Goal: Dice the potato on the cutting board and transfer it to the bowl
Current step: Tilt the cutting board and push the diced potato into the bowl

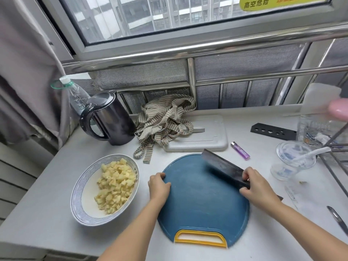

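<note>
A round blue cutting board [199,202] with a yellow handle lies in front of me, its surface bare. Diced potato [114,185] fills the right side of a white bowl [82,210] with a blue rim, left of the board. My left hand [159,186] grips the board's left edge. My right hand [257,187] holds a dark cleaver [221,166] by its handle end, with the blade lying low over the board's upper right part.
A black kettle [111,119] and a plastic bottle [76,95] stand at the back left. A striped cloth [163,123] lies on a white board [207,136]. A purple lighter [240,150], glass cups [293,159] and a metal rack sit on the right.
</note>
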{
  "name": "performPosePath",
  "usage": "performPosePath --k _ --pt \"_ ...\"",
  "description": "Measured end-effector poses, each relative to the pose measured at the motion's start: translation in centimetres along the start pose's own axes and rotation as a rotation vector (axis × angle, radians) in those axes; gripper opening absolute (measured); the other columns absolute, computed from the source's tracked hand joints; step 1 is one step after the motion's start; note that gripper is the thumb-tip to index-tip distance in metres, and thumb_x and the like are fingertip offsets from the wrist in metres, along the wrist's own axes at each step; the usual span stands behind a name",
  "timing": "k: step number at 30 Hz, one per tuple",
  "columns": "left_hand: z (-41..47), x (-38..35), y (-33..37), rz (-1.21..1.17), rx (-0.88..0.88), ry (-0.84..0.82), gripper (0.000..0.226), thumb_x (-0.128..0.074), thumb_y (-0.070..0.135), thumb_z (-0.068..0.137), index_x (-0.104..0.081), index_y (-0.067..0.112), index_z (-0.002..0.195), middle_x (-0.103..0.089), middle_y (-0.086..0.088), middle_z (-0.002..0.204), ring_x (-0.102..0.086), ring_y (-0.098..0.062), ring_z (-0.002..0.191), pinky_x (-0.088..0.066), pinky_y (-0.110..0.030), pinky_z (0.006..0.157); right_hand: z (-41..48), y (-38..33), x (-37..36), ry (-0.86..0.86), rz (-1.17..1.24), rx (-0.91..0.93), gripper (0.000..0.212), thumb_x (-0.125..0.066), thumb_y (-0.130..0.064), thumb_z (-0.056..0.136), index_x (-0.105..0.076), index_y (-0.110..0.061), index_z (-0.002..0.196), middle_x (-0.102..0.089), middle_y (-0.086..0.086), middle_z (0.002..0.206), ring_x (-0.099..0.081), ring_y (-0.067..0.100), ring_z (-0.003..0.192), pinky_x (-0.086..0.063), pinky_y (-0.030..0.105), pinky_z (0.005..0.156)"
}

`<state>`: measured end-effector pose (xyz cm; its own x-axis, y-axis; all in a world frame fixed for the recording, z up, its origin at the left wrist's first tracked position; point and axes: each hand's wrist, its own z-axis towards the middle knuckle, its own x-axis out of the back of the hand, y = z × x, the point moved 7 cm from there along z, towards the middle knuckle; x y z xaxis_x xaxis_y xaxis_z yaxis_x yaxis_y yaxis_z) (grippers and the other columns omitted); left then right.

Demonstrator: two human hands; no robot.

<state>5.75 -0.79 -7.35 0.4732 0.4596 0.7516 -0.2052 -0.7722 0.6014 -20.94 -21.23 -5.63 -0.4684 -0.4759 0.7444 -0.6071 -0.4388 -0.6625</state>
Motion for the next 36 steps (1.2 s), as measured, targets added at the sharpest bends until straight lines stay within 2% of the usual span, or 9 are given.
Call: performPosePath --k 5,13,16,19,22,25,27,31,36 --pt "0.2 -0.2 0.9 0.219 -0.142 -0.101 0.042 -0.056 0.007 0.088 -0.052 0.01 0.131 -0.046 -0.011 0.131 -0.042 -0.028 0.123 -0.032 -0.027 0.103 0.3 -3.2 -1.8 -0.098 -0.037 0.117 0.039 -0.061 0.001 0.068 -0.036 -0.028 0.077 -0.046 -0.007 0.083 -0.044 0.008 0.074 -0.036 0.019 0.064" --pt "-0.9 0.0 0.5 0.552 -0.369 -0.361 0.048 -0.051 0.001 0.088 -0.043 0.008 0.135 -0.037 -0.012 0.138 -0.044 -0.029 0.125 -0.038 -0.037 0.104 0.6 -4.5 -5.4 -0.222 -0.141 0.088 0.036 -0.057 0.0 0.068 -0.035 -0.028 0.075 -0.047 -0.007 0.083 -0.044 0.017 0.081 -0.033 0.023 0.066" --pt "-1.4 1.8 1.3 0.52 -0.543 -0.238 0.045 -0.049 0.003 0.089 -0.047 0.008 0.134 -0.037 -0.01 0.142 -0.042 -0.028 0.129 -0.039 -0.037 0.103 0.7 -5.4 -6.1 -0.213 -0.168 0.09 0.037 -0.056 0.001 0.07 -0.034 -0.029 0.075 -0.046 -0.009 0.083 -0.042 0.017 0.083 -0.03 0.027 0.068" --pt "-1.0 6.1 2.7 0.428 -0.729 0.095 0.043 -0.054 0.007 0.091 -0.05 0.005 0.134 -0.04 -0.016 0.143 -0.034 -0.033 0.137 -0.026 -0.044 0.116 1.0 -6.2 -6.3 -0.186 -0.153 0.075 0.036 -0.056 0.001 0.073 -0.036 -0.029 0.076 -0.047 -0.009 0.082 -0.043 0.019 0.086 -0.029 0.027 0.069" --pt "1.8 10.3 0.4 0.44 -0.51 0.193 0.05 -0.04 0.018 0.1 -0.03 0.016 0.149 -0.026 -0.011 0.154 -0.016 -0.026 0.145 -0.006 -0.041 0.121 1.3 -7.5 -6.4 -0.107 -0.137 0.07 0.024 -0.062 -0.006 0.08 -0.045 -0.023 0.085 -0.051 -0.004 0.089 -0.044 0.02 0.09 -0.031 0.027 0.073" --pt "3.6 11.8 -3.2 0.54 -0.396 0.101 0.055 -0.034 0.032 0.102 -0.016 0.028 0.153 -0.021 -0.006 0.158 -0.012 -0.022 0.147 -0.002 -0.044 0.118 1.9 -10.9 -7.2 -0.06 -0.113 0.116 0.02 -0.066 -0.018 0.086 -0.049 -0.018 0.097 -0.052 -0.002 0.101 -0.042 0.016 0.097 -0.029 0.025 0.078" --pt "3.2 11.8 -4.7 0.568 -0.409 0.039 0.052 -0.033 0.041 0.102 -0.022 0.029 0.151 -0.022 -0.003 0.158 -0.013 -0.019 0.147 0.0 -0.045 0.118 1.9 -14.3 -8.4 -0.097 -0.087 0.164 0.022 -0.066 -0.024 0.088 -0.049 -0.02 0.102 -0.051 -0.006 0.103 -0.044 0.012 0.096 -0.03 0.023 0.079" --pt "3.0 14.0 -7.4 0.491 -0.365 0.071 0.049 -0.033 0.046 0.095 -0.048 0.024 0.136 -0.042 -0.005 0.144 -0.033 -0.023 0.137 -0.011 -0.041 0.117 1.6 -22.3 -13.3 -0.251 0.075 0.232 0.03 -0.065 -0.028 0.089 -0.055 -0.022 0.117 -0.058 -0.008 0.111 -0.053 0.01 0.093 -0.041 0.024 0.084" --pt "2.8 17.0 -11.6 0.489 -0.237 0.063 0.048 -0.046 0.04 0.098 -0.042 0.024 0.143 -0.038 -0.007 0.147 -0.033 -0.028 0.135 -0.013 -0.04 0.118 1.5 -27.4 -17.8 -0.317 0.069 0.245 0.039 -0.059 -0.031 0.092 -0.052 -0.025 0.131 -0.056 -0.004 0.127 -0.054 0.012 0.106 -0.039 0.024 0.087"
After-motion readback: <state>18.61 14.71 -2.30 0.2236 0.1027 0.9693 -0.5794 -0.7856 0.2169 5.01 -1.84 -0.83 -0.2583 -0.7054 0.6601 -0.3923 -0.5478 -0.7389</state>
